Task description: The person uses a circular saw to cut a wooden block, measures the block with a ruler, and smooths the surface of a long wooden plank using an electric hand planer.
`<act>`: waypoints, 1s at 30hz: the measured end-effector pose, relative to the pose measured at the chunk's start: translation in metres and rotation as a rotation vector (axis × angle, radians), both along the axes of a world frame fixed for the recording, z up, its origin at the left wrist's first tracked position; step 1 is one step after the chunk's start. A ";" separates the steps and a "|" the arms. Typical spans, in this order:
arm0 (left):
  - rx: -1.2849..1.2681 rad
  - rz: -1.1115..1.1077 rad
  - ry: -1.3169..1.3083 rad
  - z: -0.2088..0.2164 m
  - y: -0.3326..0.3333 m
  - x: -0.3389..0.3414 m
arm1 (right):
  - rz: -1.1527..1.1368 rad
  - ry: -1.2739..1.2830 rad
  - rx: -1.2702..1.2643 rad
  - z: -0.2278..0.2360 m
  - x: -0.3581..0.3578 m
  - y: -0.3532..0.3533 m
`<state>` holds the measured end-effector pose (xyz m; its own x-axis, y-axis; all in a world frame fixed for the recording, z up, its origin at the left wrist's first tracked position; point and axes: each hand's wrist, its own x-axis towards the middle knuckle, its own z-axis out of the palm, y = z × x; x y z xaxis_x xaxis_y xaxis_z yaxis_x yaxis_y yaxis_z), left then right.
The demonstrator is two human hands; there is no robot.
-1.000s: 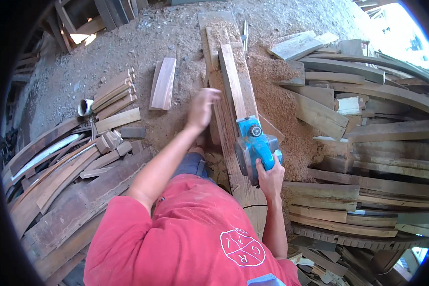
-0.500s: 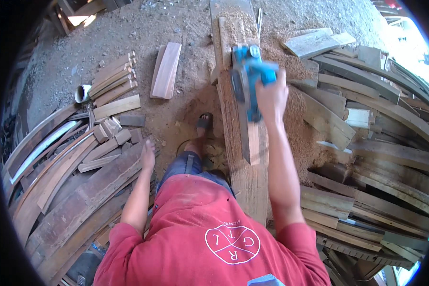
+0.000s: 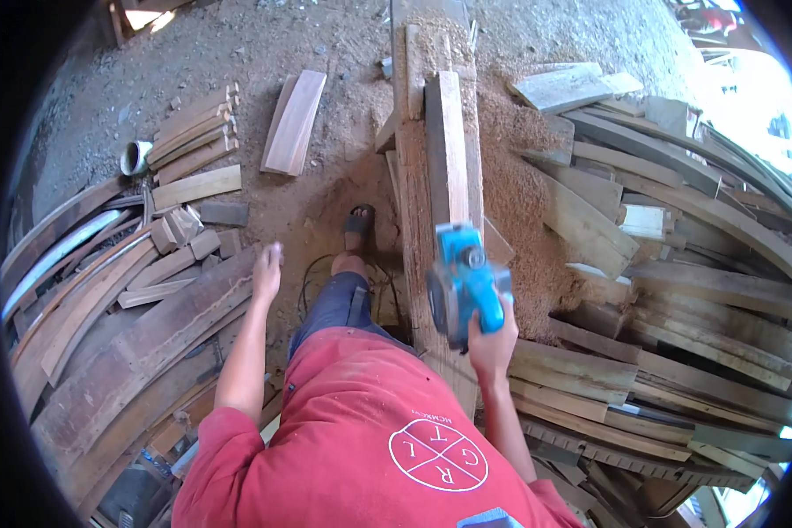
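My right hand [image 3: 495, 341] is wrapped round the handle of a teal electric hand planer [image 3: 466, 286]. The planer is at the near end of a wooden beam [image 3: 454, 150], which lies lengthwise on a long narrow plank bench [image 3: 416, 79]. The beam's top face looks pale and freshly planed, while its left side is dark. Off to the left, my left hand [image 3: 268, 271] hangs in the air with its fingers loosely extended and nothing in them, nearest to a wide weathered board [image 3: 158, 343].
Sawdust and shavings [image 3: 515, 211] heap along the bench's right side. Stacked curved planks [image 3: 678, 308] fill the right. At left are more curved boards [image 3: 106, 299], small offcuts [image 3: 174, 231] and a pipe piece [image 3: 135, 158]. Two pinkish boards [image 3: 295, 123] lie on the ground. A cord [image 3: 306, 282] loops by my foot.
My right hand has drawn the planer back toward me, from the beam's middle to its near end, uncovering the beam's top. My left hand stays empty at the left.
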<state>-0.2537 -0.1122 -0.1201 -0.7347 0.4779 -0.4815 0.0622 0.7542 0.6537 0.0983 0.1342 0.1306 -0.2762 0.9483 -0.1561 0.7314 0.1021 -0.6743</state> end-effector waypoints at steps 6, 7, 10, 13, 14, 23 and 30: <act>-0.306 0.055 -0.111 -0.028 -0.127 0.055 | -0.013 -0.001 -0.012 0.000 -0.058 0.053; -0.331 0.087 -0.153 -0.022 -0.122 0.059 | 0.015 0.008 0.057 -0.007 -0.077 0.078; -0.305 0.109 -0.140 -0.023 -0.107 0.047 | 0.134 0.151 0.171 -0.020 -0.148 0.157; -0.091 0.114 -0.073 -0.021 -0.057 0.019 | 0.139 0.053 0.155 -0.012 -0.214 0.220; -0.049 0.084 -0.046 -0.015 -0.030 0.008 | 0.113 0.010 0.156 -0.014 -0.223 0.234; 0.026 0.170 0.010 -0.011 -0.045 -0.009 | 0.116 0.024 0.017 -0.006 -0.060 0.065; -0.292 0.222 -0.141 -0.035 -0.128 0.041 | -0.019 -0.010 -0.034 0.002 -0.047 0.042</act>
